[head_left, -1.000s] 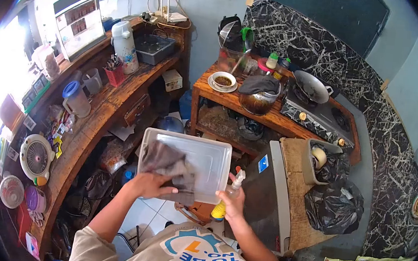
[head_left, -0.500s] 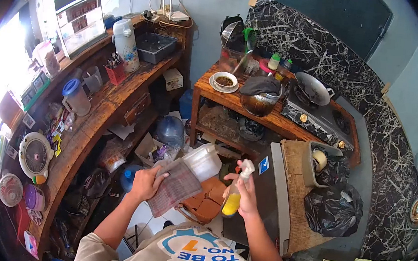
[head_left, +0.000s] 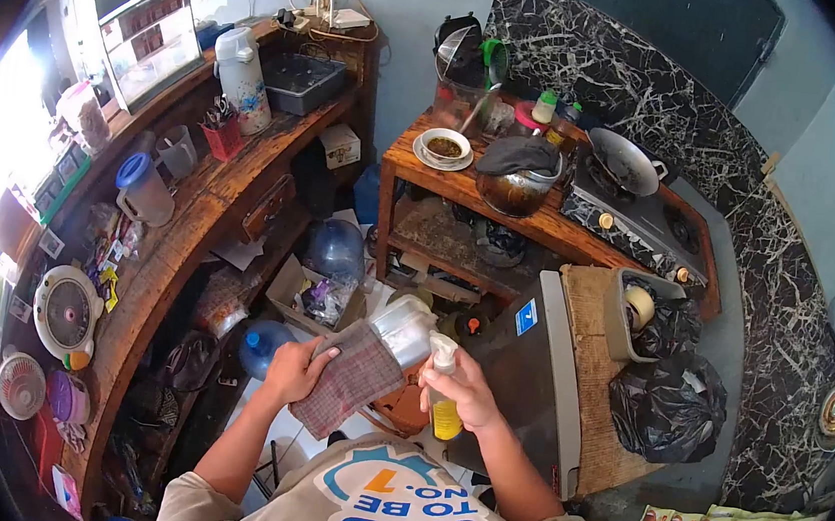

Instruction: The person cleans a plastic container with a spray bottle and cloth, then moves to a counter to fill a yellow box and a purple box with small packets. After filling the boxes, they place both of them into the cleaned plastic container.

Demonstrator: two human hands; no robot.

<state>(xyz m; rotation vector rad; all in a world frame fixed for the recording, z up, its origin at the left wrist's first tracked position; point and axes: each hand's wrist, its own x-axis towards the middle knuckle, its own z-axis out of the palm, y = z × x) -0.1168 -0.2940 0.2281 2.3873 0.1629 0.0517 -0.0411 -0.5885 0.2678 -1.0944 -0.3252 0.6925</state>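
My left hand [head_left: 294, 371] is closed on a grey-and-reddish checked cloth [head_left: 347, 382], thumb on top. A clear plastic container [head_left: 403, 329] sticks out from the cloth's far edge; its near end is covered, so how it is gripped is hidden. My right hand [head_left: 473, 394] is wrapped round a spray bottle [head_left: 444, 419] with yellow liquid in the bottom and a whitish spray head, upright close to the container's right side. Below both hands is a brown stool seat [head_left: 405, 412], partly hidden.
A curved wooden counter [head_left: 203, 215] with jugs and fans runs along the left. Ahead, a wooden table [head_left: 402, 164] bears a bowl, a pot [head_left: 517, 185] and a stove [head_left: 633, 216]. A small fridge [head_left: 537, 373] stands close on the right. Boxes and water bottles [head_left: 263, 346] crowd the floor.
My right hand has brought the spray bottle left, nearer to the container. The cloth and container have shifted slightly, and the view has tilted a little.
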